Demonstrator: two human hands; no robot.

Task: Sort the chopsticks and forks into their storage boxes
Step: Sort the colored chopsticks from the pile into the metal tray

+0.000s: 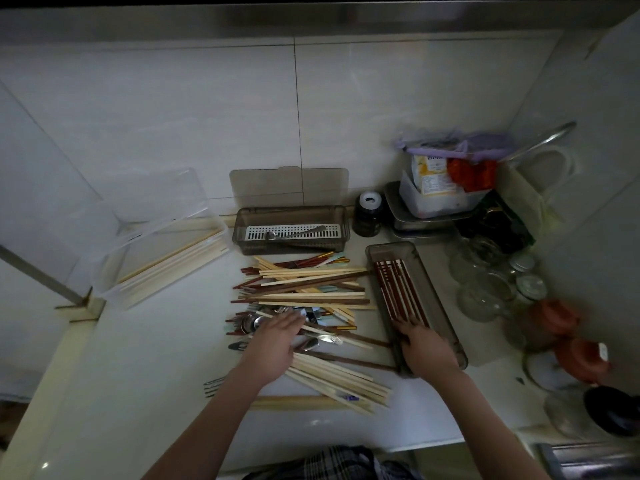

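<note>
Both hands' fingers lie straight: left hand (pixel 273 344) hiding cutlery, right hand (pixel 426 348) in box (pixel 446 327).

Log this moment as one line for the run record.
left hand open on mixed pile | right hand open in smoky box on dark chopsticks

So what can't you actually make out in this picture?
All in the head view:
- Near end of the dark chopsticks in the brown tray: covered by the right hand.
- Utensils under the left hand: hidden, so a grip cannot be judged.
- Fork by the left forearm: mostly hidden.
- Label on the packet: too small.
</note>
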